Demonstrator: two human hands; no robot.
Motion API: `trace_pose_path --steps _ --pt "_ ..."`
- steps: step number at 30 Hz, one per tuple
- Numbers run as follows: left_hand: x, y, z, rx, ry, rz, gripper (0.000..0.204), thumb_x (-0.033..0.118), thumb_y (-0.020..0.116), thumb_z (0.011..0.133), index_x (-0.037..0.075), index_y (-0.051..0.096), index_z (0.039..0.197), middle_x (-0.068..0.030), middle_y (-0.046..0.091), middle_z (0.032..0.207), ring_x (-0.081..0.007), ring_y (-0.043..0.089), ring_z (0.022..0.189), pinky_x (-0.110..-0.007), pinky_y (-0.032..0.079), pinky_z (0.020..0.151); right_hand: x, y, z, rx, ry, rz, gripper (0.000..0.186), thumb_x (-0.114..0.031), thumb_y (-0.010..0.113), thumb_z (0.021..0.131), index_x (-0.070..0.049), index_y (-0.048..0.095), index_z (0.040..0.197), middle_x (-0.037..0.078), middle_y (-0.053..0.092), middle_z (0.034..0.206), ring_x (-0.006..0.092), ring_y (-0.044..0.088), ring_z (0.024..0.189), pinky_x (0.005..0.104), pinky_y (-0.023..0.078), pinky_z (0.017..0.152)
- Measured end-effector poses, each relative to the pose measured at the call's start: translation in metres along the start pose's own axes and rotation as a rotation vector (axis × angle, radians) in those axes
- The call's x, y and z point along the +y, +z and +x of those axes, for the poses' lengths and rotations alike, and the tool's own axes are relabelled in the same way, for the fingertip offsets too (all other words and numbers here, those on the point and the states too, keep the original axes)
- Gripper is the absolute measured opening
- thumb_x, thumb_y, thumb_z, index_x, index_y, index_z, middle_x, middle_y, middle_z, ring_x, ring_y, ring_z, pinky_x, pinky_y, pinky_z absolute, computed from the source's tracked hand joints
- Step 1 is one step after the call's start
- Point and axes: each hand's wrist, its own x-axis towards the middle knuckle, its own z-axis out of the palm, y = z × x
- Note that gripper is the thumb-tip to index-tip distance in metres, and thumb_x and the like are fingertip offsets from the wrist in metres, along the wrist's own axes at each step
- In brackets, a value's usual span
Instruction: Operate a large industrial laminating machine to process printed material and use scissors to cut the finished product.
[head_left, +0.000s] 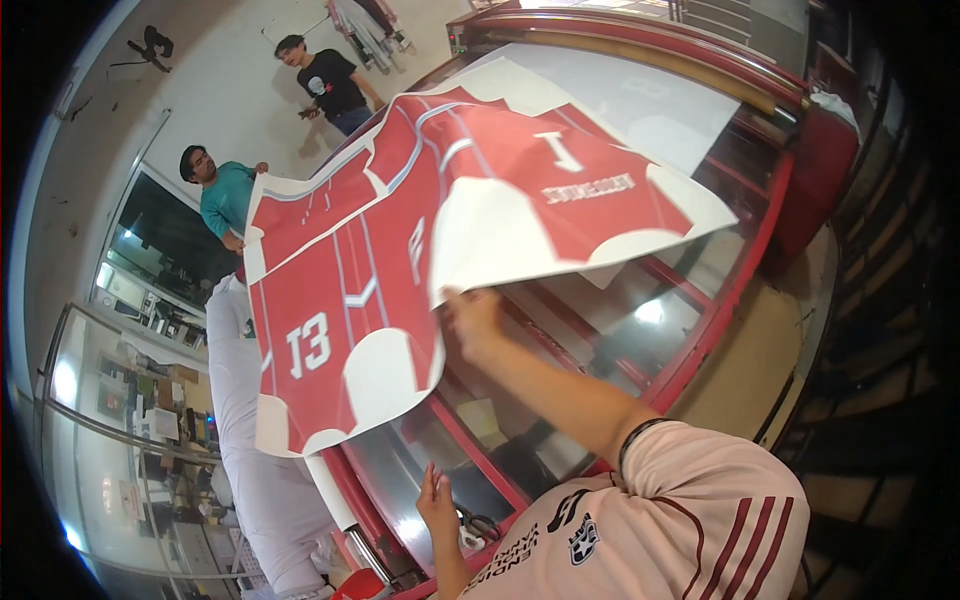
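Note:
A large white sheet (390, 375) printed with red jersey panels spreads over a red-framed machine table; I cannot tell whether it is paper or fabric. Its near edge is lifted and bends in a fold where my right hand (470, 318) grips it, fingers closed on the white margin. My left hand (437, 500) is lower down, apart from the sheet, with its fingers stretched upward and nothing visible in them. Close beside that hand lies a pair of scissors (480, 528) with dark handles.
At the far left a person in a teal top (225, 195) holds the sheet's other edge. Another person in a black T-shirt (330, 85) stands behind. A red roller machine (640, 45) spans the back. White cloth (250, 400) hangs at the left, near a glass partition (90, 400).

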Motion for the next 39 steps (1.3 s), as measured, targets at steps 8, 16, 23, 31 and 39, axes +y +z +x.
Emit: trace_pose_path --steps 8,16,23,31,39 --pt "-0.064 0.178 0.029 -0.388 0.019 -0.701 0.063 0.052 0.047 0.101 0.012 0.037 0.149 -0.0099 0.049 0.144 -0.0226 0.051 0.126 -0.046 0.038 0.108 -0.032 -0.172 -0.146 -1.045 -0.148 -0.619 0.061 -0.021 0.077 0.084 -0.005 0.054 0.139 0.018 0.065 0.127 0.0229 0.064 0.108 0.0331 0.053 0.092" --pt "-0.077 0.299 -0.026 -0.153 -0.487 -1.249 0.058 0.051 0.064 0.093 0.006 0.056 0.129 -0.0105 0.064 0.126 -0.0283 0.063 0.109 -0.045 0.052 0.093 -0.141 -0.476 -0.036 0.192 -0.352 -1.387 0.076 -0.038 0.078 0.081 -0.001 0.044 0.139 0.024 0.056 0.132 0.0408 0.053 0.123 0.0459 0.045 0.104" --pt "-0.127 0.308 -0.094 -0.285 -0.755 -1.192 0.035 0.032 0.060 0.100 0.004 0.057 0.121 -0.0101 0.065 0.111 -0.0282 0.063 0.101 -0.044 0.053 0.089 -0.051 -0.560 -0.103 0.253 0.335 -0.920 0.072 -0.008 0.081 0.078 0.007 0.039 0.135 0.024 0.056 0.119 0.0315 0.066 0.091 0.0377 0.058 0.066" --pt "-0.147 0.176 -0.217 -0.260 -0.445 -0.974 0.030 0.024 0.055 0.101 0.003 0.059 0.122 -0.0093 0.068 0.114 -0.0217 0.064 0.106 -0.041 0.051 0.092 0.044 -0.531 -0.252 -0.082 0.561 -0.343 0.053 0.000 0.070 0.083 0.000 0.043 0.130 0.012 0.064 0.092 0.0227 0.066 0.075 0.0322 0.056 0.065" --pt "-0.110 -0.026 -0.181 -0.125 -0.079 -0.987 0.040 0.024 0.054 0.099 -0.003 0.057 0.128 -0.0144 0.067 0.123 -0.0256 0.064 0.113 -0.039 0.050 0.101 0.024 -0.490 -0.147 -0.030 0.414 -0.176 0.048 -0.051 0.066 0.093 -0.009 0.052 0.112 0.007 0.063 0.091 0.0209 0.061 0.078 0.0338 0.056 0.071"
